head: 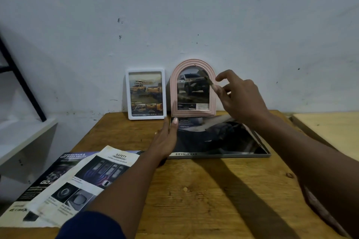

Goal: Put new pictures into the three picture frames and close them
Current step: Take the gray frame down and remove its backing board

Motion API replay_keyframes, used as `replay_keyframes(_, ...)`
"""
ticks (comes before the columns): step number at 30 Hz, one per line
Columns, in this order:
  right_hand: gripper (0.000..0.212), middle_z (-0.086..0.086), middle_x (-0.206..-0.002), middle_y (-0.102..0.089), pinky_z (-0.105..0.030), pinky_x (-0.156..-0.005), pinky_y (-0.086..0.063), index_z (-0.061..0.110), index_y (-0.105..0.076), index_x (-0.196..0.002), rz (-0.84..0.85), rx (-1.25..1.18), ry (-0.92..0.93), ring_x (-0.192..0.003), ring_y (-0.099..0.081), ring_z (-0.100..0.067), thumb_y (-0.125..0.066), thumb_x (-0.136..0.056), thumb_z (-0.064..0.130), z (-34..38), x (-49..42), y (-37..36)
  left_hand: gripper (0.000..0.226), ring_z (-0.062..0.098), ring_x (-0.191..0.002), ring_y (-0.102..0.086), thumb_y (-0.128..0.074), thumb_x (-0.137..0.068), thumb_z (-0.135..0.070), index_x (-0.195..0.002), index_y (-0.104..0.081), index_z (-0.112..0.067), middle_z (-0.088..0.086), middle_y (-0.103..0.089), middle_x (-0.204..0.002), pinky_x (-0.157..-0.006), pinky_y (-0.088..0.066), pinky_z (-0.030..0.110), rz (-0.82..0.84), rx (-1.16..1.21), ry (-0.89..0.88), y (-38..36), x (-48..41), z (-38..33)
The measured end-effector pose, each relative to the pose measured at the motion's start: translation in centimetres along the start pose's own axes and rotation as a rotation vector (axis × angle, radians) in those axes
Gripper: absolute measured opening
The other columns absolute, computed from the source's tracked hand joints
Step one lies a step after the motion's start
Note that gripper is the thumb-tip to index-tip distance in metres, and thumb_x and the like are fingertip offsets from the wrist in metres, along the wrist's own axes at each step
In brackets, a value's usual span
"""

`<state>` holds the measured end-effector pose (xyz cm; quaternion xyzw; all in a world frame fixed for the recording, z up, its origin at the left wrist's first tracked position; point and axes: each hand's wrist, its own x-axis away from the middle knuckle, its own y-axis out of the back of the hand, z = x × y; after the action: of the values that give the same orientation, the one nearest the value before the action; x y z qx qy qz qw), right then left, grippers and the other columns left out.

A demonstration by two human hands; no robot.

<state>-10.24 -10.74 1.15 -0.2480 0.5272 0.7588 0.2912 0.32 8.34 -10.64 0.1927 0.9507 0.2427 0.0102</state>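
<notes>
Wooden table (194,190): left hand (165,139) flat, right hand (240,99) near pink frame (173,93).

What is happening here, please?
A person is filling frames on a table. The white frame and pink frame stand against the wall, car pictures inside. The right hand is at the pink frame's right edge; the left hand rests flat at the left edge of the large frame lying on the table.
</notes>
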Motion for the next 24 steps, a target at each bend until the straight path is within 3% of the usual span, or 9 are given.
replay_keyframes(2, 0.027, -0.006, -0.103, -0.075, -0.043, -0.066, -0.06, 0.023, -0.051, -0.121, 0.016, 0.016, 0.013, -0.074, -0.07, -0.025, -0.057, -0.098, 0.037, 0.2, 0.8, 0.1, 0.098, 0.034, -0.152, -0.025, -0.022, -0.061, -0.107, -0.149, -0.017, -0.065, 0.001, -0.03, -0.165, -0.115, -0.025, 0.066, -0.035, 0.199, -0.037, -0.2, -1.3, -1.0)
replay_keyframes(4, 0.03, -0.003, -0.103, -0.075, -0.04, -0.064, -0.059, 0.024, -0.05, -0.122, 0.016, 0.036, 0.041, -0.075, -0.071, -0.023, -0.056, -0.098, 0.041, 0.7, 1.8, -0.5, 0.103, 0.036, -0.143, -0.04, -0.031, -0.061, -0.106, -0.15, -0.029, -0.056, 0.004, -0.042, -0.158, -0.11, -0.037, 0.064, -0.061, 0.389, -0.06, -0.1, -2.3, -3.0)
replay_keyframes(7, 0.038, 0.001, -0.103, -0.075, -0.036, -0.065, -0.059, 0.025, -0.049, -0.125, 0.072, 0.027, 0.037, -0.079, -0.071, -0.018, -0.059, -0.095, 0.046, 1.6, 2.9, -2.1, 0.08, 0.038, -0.119, -0.061, -0.06, -0.078, -0.079, -0.145, -0.042, -0.039, 0.013, -0.056, -0.14, -0.09, -0.057, 0.056, -0.045, 0.644, -0.049, 0.2, -0.4, -7.8)
replay_keyframes(9, 0.04, 0.005, -0.1, -0.075, -0.039, -0.072, -0.059, 0.028, -0.049, -0.125, 0.144, 0.016, 0.013, -0.082, -0.071, -0.015, -0.064, -0.092, 0.046, 1.7, 3.3, -3.5, 0.063, 0.038, -0.115, -0.064, -0.066, -0.094, -0.042, -0.15, -0.038, -0.035, 0.016, -0.054, -0.142, -0.081, -0.062, 0.05, -0.052, 0.642, -0.065, 0.1, -0.1, -9.3)
replay_keyframes(11, 0.04, 0.007, -0.098, -0.075, -0.039, -0.075, -0.06, 0.03, -0.051, -0.122, 0.197, -0.052, -0.051, -0.081, -0.07, -0.01, -0.066, -0.089, 0.049, 1.1, 3.5, -4.3, 0.071, 0.034, -0.125, -0.057, -0.059, -0.099, -0.009, -0.157, -0.027, -0.034, 0.012, -0.043, -0.154, -0.076, -0.063, 0.039, -0.093, 0.456, -0.09, 0.0, -0.1, -9.3)
replay_keyframes(13, 0.041, 0.005, -0.105, -0.073, -0.038, -0.077, -0.059, 0.027, -0.054, -0.121, 0.202, -0.148, -0.156, -0.088, -0.068, -0.012, -0.065, -0.089, 0.05, 0.0, 3.4, -4.3, 0.075, 0.025, -0.123, -0.054, -0.051, -0.099, 0.005, -0.16, -0.024, -0.029, 0.01, -0.04, -0.156, -0.063, -0.057, 0.023, -0.13, 0.346, -0.121, 0.1, -0.1, -8.6)
replay_keyframes(16, 0.046, -0.003, -0.125, -0.063, -0.032, -0.075, -0.052, 0.021, -0.05, -0.128, 0.198, -0.142, -0.36, -0.099, -0.056, -0.015, -0.063, -0.092, 0.047, -3.5, 3.6, -3.5, 0.068, 0.021, -0.113, -0.059, -0.046, -0.099, 0.009, -0.156, -0.034, -0.025, 0.008, -0.054, -0.141, -0.056, -0.054, 0.016, -0.163, 0.41, -0.137, 0.2, 0.2, -7.9)
replay_keyframes(20, 0.062, -0.01, -0.133, -0.054, -0.038, -0.075, -0.058, 0.02, -0.036, -0.14, 0.232, -0.174, -0.641, -0.1, -0.057, -0.023, -0.063, -0.091, 0.047, -8.0, 5.2, -2.1, 0.059, 0.018, -0.104, -0.063, -0.043, -0.101, 0.01, -0.151, -0.043, -0.02, 0.006, -0.058, -0.132, -0.061, -0.059, 0.021, -0.227, 0.551, -0.124, 1.4, 0.0, -8.0)
replay_keyframes(24, 0.062, -0.006, -0.143, -0.046, -0.044, -0.079, -0.06, 0.022, -0.035, -0.141, 0.18, -0.296, -0.681, -0.11, -0.059, -0.029, -0.068, -0.091, 0.038, -9.4, 6.1, -0.7, 0.061, 0.025, -0.124, -0.058, -0.044, -0.101, 0.009, -0.154, -0.041, -0.022, 0.003, -0.053, -0.146, -0.092, -0.059, 0.043, -0.227, 0.566, -0.127, 3.0, 0.2, -7.5)
